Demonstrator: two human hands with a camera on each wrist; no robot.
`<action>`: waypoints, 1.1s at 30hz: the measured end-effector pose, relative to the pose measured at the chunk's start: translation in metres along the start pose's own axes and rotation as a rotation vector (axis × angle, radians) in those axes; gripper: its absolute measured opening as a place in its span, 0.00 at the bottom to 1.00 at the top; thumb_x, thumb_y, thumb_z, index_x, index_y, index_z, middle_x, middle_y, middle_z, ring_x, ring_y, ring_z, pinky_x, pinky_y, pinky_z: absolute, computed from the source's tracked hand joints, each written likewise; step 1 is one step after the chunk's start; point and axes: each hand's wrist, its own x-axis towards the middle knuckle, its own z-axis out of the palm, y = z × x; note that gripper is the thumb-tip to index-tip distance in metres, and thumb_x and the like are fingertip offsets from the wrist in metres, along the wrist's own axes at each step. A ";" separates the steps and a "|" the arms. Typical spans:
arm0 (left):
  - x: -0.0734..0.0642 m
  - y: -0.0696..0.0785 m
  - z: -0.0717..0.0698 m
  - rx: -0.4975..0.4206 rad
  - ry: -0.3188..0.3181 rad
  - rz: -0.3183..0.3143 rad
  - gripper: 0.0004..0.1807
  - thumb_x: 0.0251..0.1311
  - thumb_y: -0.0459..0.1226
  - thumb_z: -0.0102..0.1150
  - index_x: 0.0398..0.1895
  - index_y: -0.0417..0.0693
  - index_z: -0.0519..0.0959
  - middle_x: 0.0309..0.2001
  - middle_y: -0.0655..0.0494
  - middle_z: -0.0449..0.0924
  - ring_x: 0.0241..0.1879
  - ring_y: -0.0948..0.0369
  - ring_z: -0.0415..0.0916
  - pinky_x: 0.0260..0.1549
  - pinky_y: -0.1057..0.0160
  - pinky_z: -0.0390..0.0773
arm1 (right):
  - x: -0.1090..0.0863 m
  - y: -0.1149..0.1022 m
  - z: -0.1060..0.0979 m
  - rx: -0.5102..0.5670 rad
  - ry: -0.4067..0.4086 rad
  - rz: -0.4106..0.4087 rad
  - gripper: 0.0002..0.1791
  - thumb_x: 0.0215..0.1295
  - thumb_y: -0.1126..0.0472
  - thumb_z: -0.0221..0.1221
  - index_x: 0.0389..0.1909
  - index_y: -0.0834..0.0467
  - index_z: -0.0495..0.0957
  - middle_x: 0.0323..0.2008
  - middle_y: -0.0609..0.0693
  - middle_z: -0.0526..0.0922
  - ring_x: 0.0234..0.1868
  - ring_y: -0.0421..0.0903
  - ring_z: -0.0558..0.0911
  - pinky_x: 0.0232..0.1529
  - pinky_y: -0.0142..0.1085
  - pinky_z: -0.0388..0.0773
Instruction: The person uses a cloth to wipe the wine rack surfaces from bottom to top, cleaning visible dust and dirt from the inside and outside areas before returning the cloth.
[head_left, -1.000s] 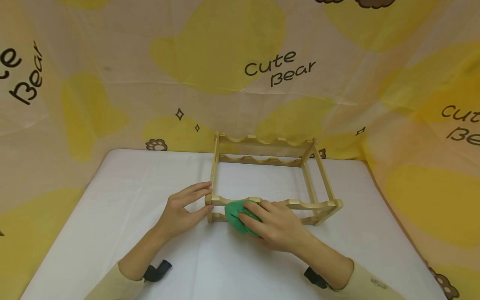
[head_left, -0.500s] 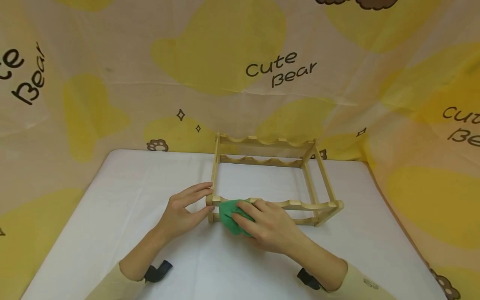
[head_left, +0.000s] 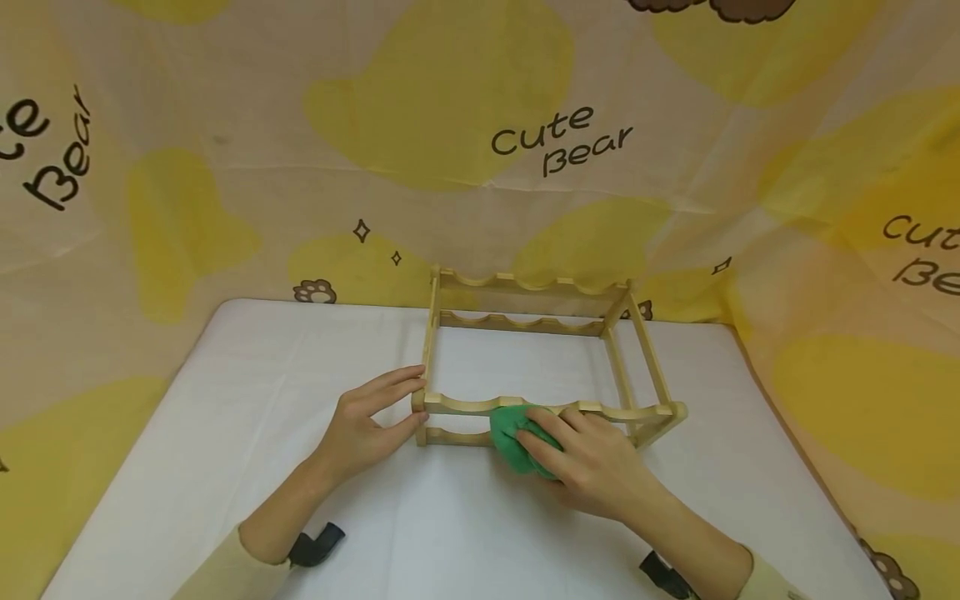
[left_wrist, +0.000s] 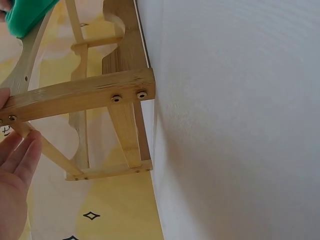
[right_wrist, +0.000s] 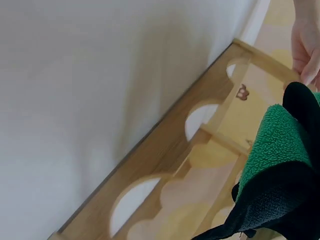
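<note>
A light wooden rack (head_left: 461,406) with scalloped rails stands on the white table. At its front left corner, my left hand (head_left: 362,429) holds the frame between thumb and fingers; in the left wrist view the fingers (left_wrist: 22,160) lie by the end bar (left_wrist: 80,93) with its screws. My right hand (head_left: 600,462) grips a bunched green cloth (head_left: 513,437) against the middle of the upper front rail. Seen from the right wrist, the terry cloth (right_wrist: 277,137) sits beside a dark shape, and the lower scalloped rail (right_wrist: 145,160) runs along the table.
The white-covered table (head_left: 247,375) reaches back to a yellow patterned curtain (head_left: 450,125) that also hangs at both sides. Black camera straps (head_left: 317,544) show at both wrists, below the sleeves.
The right hand and green cloth slid a little left along the front rail, then right to its middle. The left hand stays at the corner, and the rack stands where it was.
</note>
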 end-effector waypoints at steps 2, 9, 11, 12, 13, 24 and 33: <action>0.000 0.000 0.000 0.003 0.002 0.002 0.27 0.45 0.18 0.75 0.54 0.36 0.86 0.59 0.41 0.84 0.58 0.47 0.84 0.61 0.66 0.79 | -0.007 0.003 -0.003 0.005 -0.005 0.010 0.35 0.36 0.55 0.84 0.51 0.57 0.84 0.52 0.56 0.85 0.36 0.51 0.84 0.32 0.37 0.88; 0.001 0.001 0.000 0.024 0.010 0.006 0.26 0.44 0.18 0.75 0.52 0.35 0.87 0.58 0.38 0.84 0.56 0.43 0.84 0.61 0.67 0.79 | -0.027 0.012 -0.013 0.031 -0.008 0.031 0.37 0.32 0.60 0.82 0.52 0.58 0.84 0.52 0.58 0.84 0.38 0.53 0.84 0.35 0.40 0.89; 0.002 0.002 0.000 0.028 0.013 0.008 0.26 0.44 0.18 0.76 0.51 0.36 0.87 0.57 0.38 0.84 0.55 0.42 0.84 0.61 0.68 0.78 | -0.032 0.015 -0.016 0.030 -0.003 0.034 0.40 0.28 0.59 0.83 0.52 0.59 0.83 0.51 0.59 0.85 0.38 0.54 0.84 0.34 0.40 0.88; 0.003 0.003 0.000 0.031 0.016 0.013 0.26 0.43 0.18 0.76 0.51 0.35 0.87 0.57 0.38 0.84 0.55 0.42 0.84 0.61 0.68 0.78 | -0.034 0.017 -0.017 0.027 -0.002 0.036 0.41 0.27 0.59 0.84 0.52 0.59 0.83 0.51 0.59 0.85 0.38 0.54 0.85 0.34 0.41 0.88; 0.003 0.003 0.000 0.035 0.019 0.018 0.26 0.43 0.18 0.76 0.51 0.35 0.87 0.57 0.38 0.84 0.54 0.41 0.84 0.61 0.69 0.78 | -0.037 0.018 -0.019 0.026 -0.002 0.038 0.42 0.26 0.58 0.84 0.52 0.60 0.83 0.51 0.60 0.85 0.38 0.54 0.85 0.33 0.41 0.88; 0.001 0.004 0.001 0.050 -0.003 -0.026 0.30 0.44 0.19 0.77 0.57 0.34 0.85 0.59 0.37 0.83 0.58 0.42 0.83 0.61 0.67 0.78 | -0.068 0.029 -0.032 0.000 0.055 0.082 0.22 0.73 0.53 0.46 0.49 0.60 0.86 0.49 0.61 0.86 0.36 0.57 0.85 0.25 0.43 0.87; 0.002 0.006 0.002 0.037 0.001 -0.027 0.28 0.44 0.18 0.76 0.53 0.35 0.86 0.58 0.35 0.83 0.56 0.41 0.84 0.60 0.68 0.79 | -0.093 0.041 -0.040 -0.060 0.123 0.112 0.22 0.71 0.52 0.48 0.45 0.60 0.87 0.45 0.62 0.87 0.30 0.58 0.85 0.20 0.48 0.85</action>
